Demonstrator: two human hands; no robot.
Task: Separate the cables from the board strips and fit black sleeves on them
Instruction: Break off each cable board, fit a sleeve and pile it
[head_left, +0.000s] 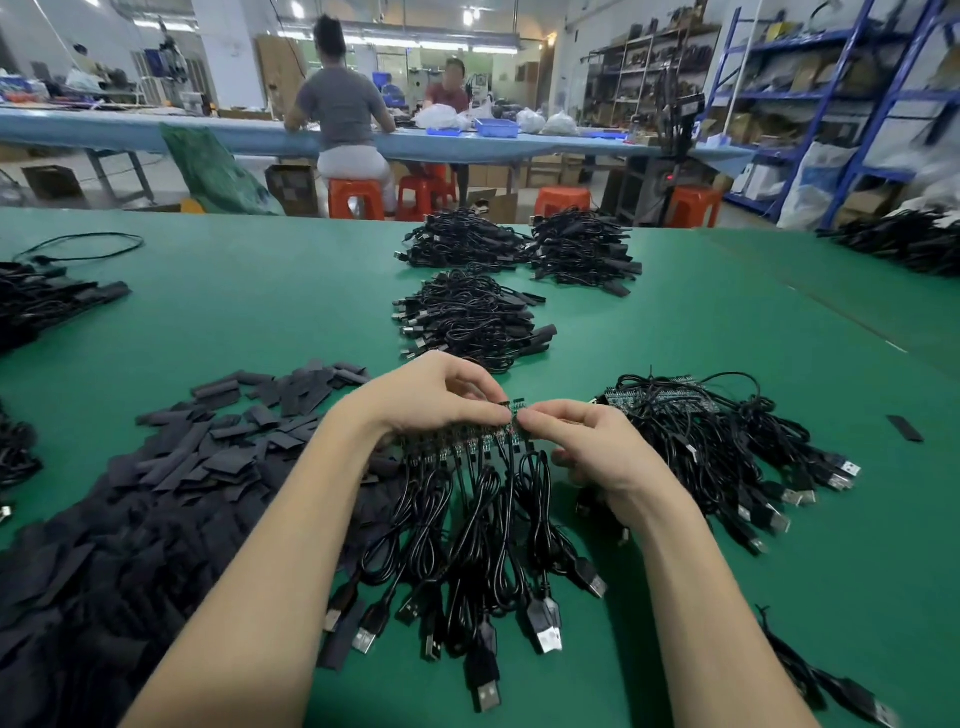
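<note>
On the green table (260, 312), a wide heap of black sleeves (156, 493) fills the near left, a pile of unseparated cables (717, 441) lies right, and at centre the left hand (436, 395) and right hand (597, 447) both pinch the board strip (467, 441), its cables (483, 530) trailing toward the near edge

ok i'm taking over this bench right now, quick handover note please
Left hand: pinches the board strip from the left.
Right hand: pinches the strip's right end, at the end board.
Strip: held over the green table, its cables hanging toward you, USB plugs lying on the table.
Sleeves: loose pile to the left.
More strips: heap to the right, cables still attached.
Done: sleeved cables piled further back.
Left: break the cables off this strip, sleeve each, then work the right heap.
</note>
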